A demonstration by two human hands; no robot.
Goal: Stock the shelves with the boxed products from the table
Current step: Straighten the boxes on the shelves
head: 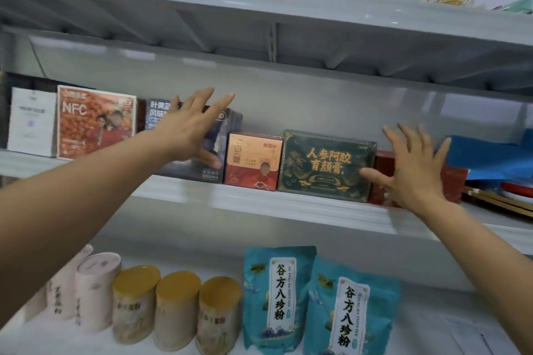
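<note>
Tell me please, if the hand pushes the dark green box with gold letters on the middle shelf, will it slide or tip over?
The dark green box stands upright on a long edge, wide and low, so it would probably slide rather than tip. Its glossy face suggests a slippery wrap. The orange-red box and the red box stand close beside it, so a sideways push would likely move them too.

The middle shelf [259, 204] is packed along its front edge: the white box [31, 122], the orange box [96, 122], the dark purple box [213, 153], the red-orange box [253, 161], the green box [326, 166] and the red box [452, 181] stand side by side. Above the lower boxes there is open room up to the upper shelf [288, 17]. Blue cloth [490, 155] fills the right end.
</note>
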